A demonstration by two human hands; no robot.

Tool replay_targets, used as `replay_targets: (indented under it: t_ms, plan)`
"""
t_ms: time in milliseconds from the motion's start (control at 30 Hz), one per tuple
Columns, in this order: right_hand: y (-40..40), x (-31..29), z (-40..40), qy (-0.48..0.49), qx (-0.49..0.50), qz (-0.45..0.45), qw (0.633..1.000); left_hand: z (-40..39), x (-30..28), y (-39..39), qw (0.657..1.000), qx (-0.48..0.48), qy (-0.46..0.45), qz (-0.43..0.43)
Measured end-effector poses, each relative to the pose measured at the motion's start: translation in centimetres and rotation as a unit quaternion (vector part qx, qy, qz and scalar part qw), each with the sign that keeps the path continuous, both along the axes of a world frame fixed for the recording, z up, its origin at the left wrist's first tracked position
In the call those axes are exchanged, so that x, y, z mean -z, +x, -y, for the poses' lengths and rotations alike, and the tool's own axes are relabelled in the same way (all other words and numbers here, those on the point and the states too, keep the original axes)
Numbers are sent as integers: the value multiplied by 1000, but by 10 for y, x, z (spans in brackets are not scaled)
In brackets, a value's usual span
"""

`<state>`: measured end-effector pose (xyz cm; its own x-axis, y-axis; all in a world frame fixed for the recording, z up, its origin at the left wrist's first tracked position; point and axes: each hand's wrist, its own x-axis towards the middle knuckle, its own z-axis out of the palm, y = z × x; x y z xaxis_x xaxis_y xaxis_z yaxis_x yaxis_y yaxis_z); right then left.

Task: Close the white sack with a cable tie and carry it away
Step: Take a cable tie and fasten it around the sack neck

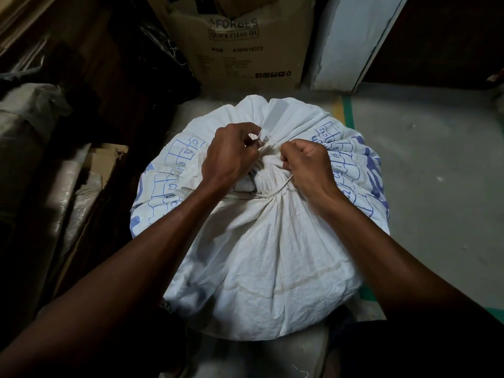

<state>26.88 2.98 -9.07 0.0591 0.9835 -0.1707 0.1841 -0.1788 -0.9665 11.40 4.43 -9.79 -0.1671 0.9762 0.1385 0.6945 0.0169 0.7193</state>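
A full white sack (261, 246) with blue printed grids stands on the floor in front of me, its mouth gathered into a bunch at the top. A white cable tie (274, 115) with a flat tag end lies over the gathered neck. My left hand (231, 154) pinches the tie's head at the neck. My right hand (308, 162) is closed on the bunched cloth and on a thin white strand that loops down and around the neck. The middle of the neck is hidden between my hands.
A brown cardboard box (242, 45) stands right behind the sack. Wrapped bundles and flattened cardboard (54, 170) crowd the left side. A white pillar (351, 39) rises at the back right. Grey floor (425, 170) with a yellow-green line lies to the right.
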Motion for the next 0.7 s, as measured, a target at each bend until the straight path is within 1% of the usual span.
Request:
replay_targets:
  t_ms: [233, 300, 367, 433, 500, 567, 633, 700]
  plan:
    - [0, 3, -1, -1, -2, 20, 1000, 2, 1, 0, 1000, 15, 9, -16]
    - [0, 4, -3, 15, -9, 42, 999, 2, 1, 0, 998, 41, 15, -38]
    - [1, 8, -6, 45, -13, 89, 995, 2, -1, 0, 995, 77, 6, -61]
    - [3, 13, -8, 95, -19, 167, 981, 2, -2, -1, 991, 112, -12, -78]
    - [5, 14, -7, 166, -34, 258, 951, 3, -4, -1, 985, 142, -23, -91]
    - [6, 15, -4, 225, -58, 324, 917, 3, -5, -1, 983, 154, -20, -100]
    - [7, 17, -3, 247, -76, 348, 901, 3, -5, 0, 981, 154, 0, -115]
    - [8, 19, -3, 240, -75, 341, 906, 3, -4, 2, 981, 139, 9, -134]
